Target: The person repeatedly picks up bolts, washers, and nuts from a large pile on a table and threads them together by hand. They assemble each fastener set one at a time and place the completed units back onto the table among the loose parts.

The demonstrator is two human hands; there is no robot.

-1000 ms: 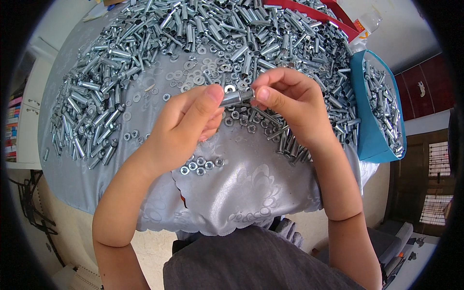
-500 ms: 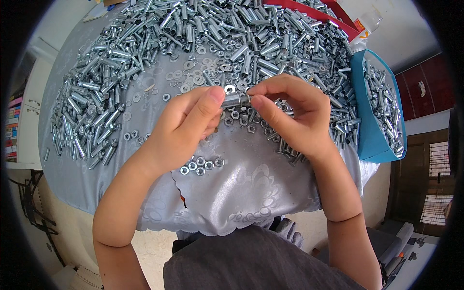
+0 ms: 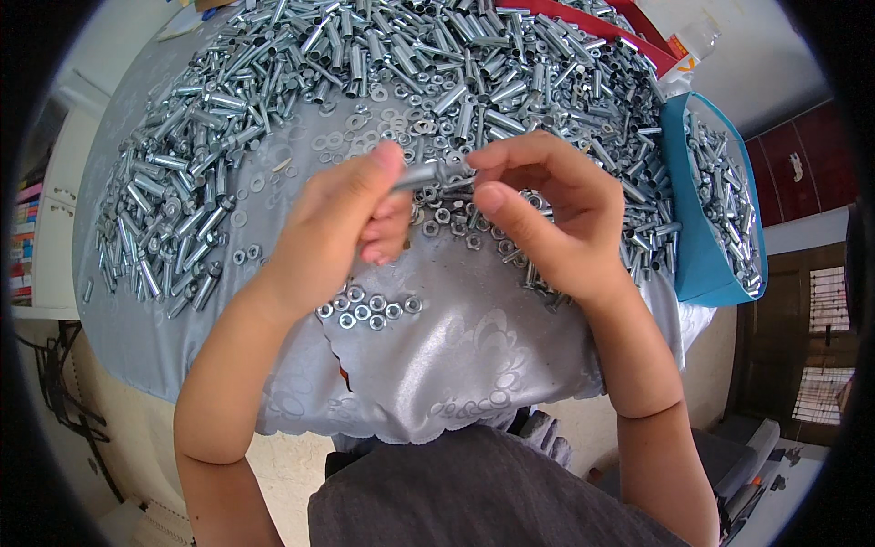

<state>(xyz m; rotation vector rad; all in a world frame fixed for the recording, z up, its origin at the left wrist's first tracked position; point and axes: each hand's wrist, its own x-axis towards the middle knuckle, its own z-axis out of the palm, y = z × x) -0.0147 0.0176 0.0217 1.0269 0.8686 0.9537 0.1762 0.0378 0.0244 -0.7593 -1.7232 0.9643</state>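
Pinched between the thumb and fingers of my left hand [image 3: 351, 214] is a silvery sleeve anchor bolt [image 3: 421, 177], lying nearly level and a little blurred. Its right end points at my right hand [image 3: 556, 205], whose thumb and index finger are parted around that end. Whether the index fingertip touches the bolt I cannot tell. Below my left hand, a small cluster of hex nuts [image 3: 377, 323] lies on the cloth. Flat washers [image 3: 363, 143] and more loose nuts [image 3: 443, 216] are scattered just beyond both hands.
A large heap of metal sleeves and bolts [image 3: 401, 50] spreads across the far side of the table with its grey patterned cloth [image 3: 456, 365]. At the right edge stands a blue bin [image 3: 676, 173] full of bolts. A red tray [image 3: 652, 41] sits behind, beside a clear plastic bottle [image 3: 700, 41].
My left hand has drawn slightly left with the bolt and tilted. My right thumb and index finger, earlier closed on the bolt's end, have parted.
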